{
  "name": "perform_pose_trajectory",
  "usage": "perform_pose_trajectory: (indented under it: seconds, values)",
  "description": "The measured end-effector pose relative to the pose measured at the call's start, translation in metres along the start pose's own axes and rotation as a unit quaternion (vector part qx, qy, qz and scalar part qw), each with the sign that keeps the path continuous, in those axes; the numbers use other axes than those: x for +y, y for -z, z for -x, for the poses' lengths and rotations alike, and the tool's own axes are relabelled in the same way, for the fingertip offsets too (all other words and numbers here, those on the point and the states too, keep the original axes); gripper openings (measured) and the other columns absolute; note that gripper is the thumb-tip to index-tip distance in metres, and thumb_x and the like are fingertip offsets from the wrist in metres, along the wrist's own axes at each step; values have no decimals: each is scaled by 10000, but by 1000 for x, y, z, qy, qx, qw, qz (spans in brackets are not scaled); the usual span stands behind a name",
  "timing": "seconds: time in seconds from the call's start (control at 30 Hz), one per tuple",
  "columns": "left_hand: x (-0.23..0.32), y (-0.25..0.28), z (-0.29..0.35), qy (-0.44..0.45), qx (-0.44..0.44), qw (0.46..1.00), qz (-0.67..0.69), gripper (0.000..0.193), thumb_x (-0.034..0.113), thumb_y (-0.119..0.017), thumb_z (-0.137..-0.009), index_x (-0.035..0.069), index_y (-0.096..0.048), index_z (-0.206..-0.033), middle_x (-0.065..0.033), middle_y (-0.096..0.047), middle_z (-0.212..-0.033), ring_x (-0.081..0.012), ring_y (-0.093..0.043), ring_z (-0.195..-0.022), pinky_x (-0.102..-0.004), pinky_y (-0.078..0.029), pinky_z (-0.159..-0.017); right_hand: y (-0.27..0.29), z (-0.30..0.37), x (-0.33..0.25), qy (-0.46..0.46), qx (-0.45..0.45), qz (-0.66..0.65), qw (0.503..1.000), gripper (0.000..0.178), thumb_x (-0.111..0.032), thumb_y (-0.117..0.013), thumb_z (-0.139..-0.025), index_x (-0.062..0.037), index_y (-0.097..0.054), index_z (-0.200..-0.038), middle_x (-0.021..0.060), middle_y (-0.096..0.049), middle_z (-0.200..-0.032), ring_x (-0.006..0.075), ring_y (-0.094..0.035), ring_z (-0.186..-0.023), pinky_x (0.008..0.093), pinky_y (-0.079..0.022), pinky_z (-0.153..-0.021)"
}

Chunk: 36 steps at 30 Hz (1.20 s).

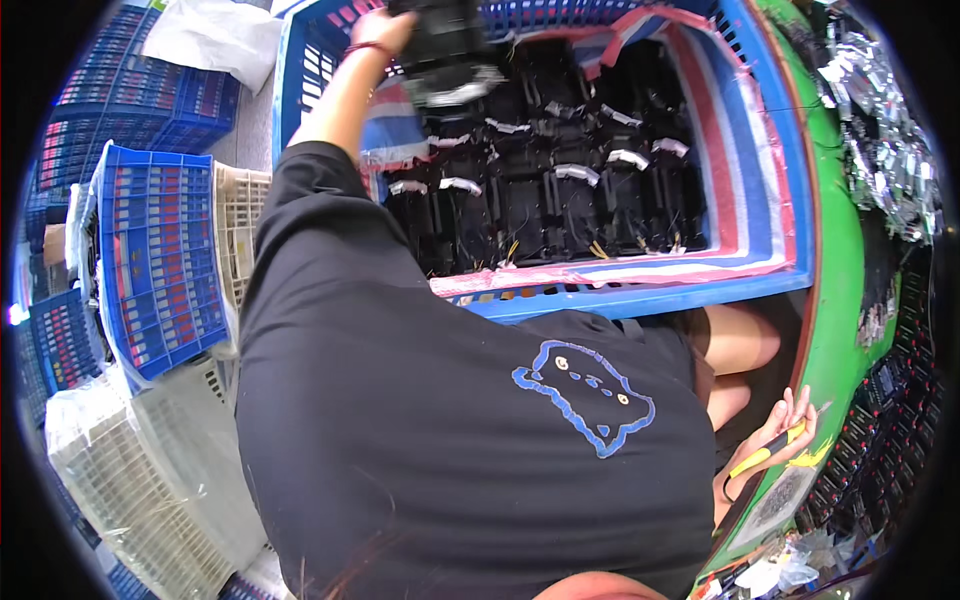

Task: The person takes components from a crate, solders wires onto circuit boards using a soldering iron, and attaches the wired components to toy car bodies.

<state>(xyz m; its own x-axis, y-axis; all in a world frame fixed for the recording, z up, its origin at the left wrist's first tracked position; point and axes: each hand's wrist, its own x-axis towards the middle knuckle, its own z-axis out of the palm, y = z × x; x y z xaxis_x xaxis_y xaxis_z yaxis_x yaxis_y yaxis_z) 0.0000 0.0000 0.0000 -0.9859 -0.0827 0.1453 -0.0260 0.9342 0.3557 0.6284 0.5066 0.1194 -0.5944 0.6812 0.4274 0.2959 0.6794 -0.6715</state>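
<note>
My left hand (385, 30) is stretched to the far left corner of a blue plastic crate (640, 297), closed on the edge of a black plastic housing (440, 45). That housing is blurred and partly cut off by the top of the picture. Below it, rows of similar black housings (520, 200) with silvery strips and thin wires fill the crate. A red, white and blue striped sheet (775, 215) lines its walls. At the lower right, my right hand (775, 430) holds a yellow-handled soldering iron (765, 455), its thin tip pointing away over the bench.
A green bench (835, 300) runs along the right, bearing heaped silvery parts (880, 130) and many black pieces with red dots (890, 400). On the left stand a filled blue crate (165, 260), white crates (140, 490) under clear plastic, and further stacked blue crates (140, 90).
</note>
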Motion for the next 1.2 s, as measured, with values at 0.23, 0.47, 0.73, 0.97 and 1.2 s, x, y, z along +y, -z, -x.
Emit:
perform_pose_trajectory:
  seconds: [0.23,0.47,0.73,0.97,1.2]
  values:
    - [-110,-53,33,139,-71,982,-109,581,451,-647,-767,-52,-665,-1057,-249,-642,-1112,-353,-611,-1079,-382,-457,-976,-48,-19,-23,-22,-59,87,994,334,-84,-540,-963,52,-409,-1239,258,-570,-1219,276,-640,-994,312,-533,-846]
    - [-119,-123,31,109,72,991,-2,441,344,-711,-776,-70,-660,-919,-270,-668,-943,-423,-632,-951,-442,-494,-850,-65,-33,-20,-59,-80,76,992,371,-89,-541,-962,32,-360,-1263,245,-557,-1260,271,-627,-1000,317,-507,-858]
    - [-141,-174,56,200,17,980,16,455,255,-714,-814,-40,-582,-1134,-266,-653,-1049,-403,-639,-984,-431,-498,-885,-87,-32,-39,-143,-60,89,984,395,-144,-529,-972,54,-347,-1261,222,-554,-1280,261,-614,-1035,330,-474,-905]
    - [-71,-181,114,-31,56,961,-269,736,352,-655,-817,105,-343,-1436,-235,-310,-1468,-386,-250,-1387,-604,-216,-1075,-94,-34,-53,-116,-76,96,986,402,-147,-528,-973,57,-347,-1268,218,-556,-1281,250,-613,-1022,320,-473,-880]
    - [-68,-205,166,-8,-163,967,-196,895,692,-502,-780,149,-329,-1470,-227,-330,-1483,-357,-247,-1406,-588,-130,-1110,-82,-29,-42,-127,-62,84,986,351,-130,-530,-965,27,-393,-1247,203,-579,-1258,225,-619,-981,307,-479,-859]
